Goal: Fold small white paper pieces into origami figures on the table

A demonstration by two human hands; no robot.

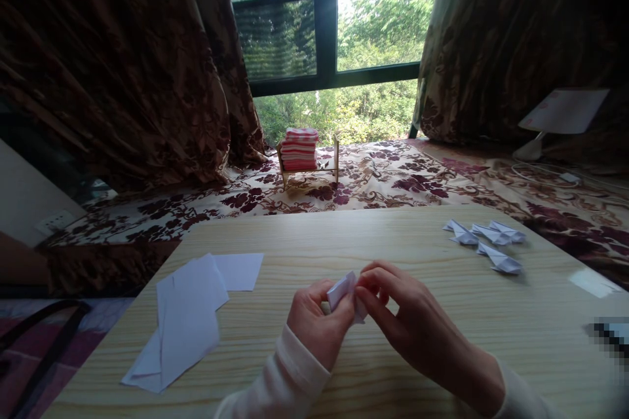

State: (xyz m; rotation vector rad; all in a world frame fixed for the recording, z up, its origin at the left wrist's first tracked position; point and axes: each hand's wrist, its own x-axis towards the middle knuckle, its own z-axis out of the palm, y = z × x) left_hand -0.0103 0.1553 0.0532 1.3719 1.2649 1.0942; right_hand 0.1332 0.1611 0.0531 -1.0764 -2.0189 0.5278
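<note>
Both hands meet at the near middle of a light wooden table [344,236]. My left hand [317,324] and my right hand [410,321] pinch a small, partly folded piece of white paper [343,288] between their fingertips, just above the tabletop. Both sleeves are white. To the left lies a loose pile of flat white paper sheets [191,317]. At the far right of the table lie several finished folded paper shapes [489,243].
Beyond the table is a flowered cloth with a small wooden rack [307,160] holding striped red-and-white cloths. Dark curtains frame a window with trees outside. A white lamp [560,114] stands at the right. A dark strap [44,334] lies at the lower left.
</note>
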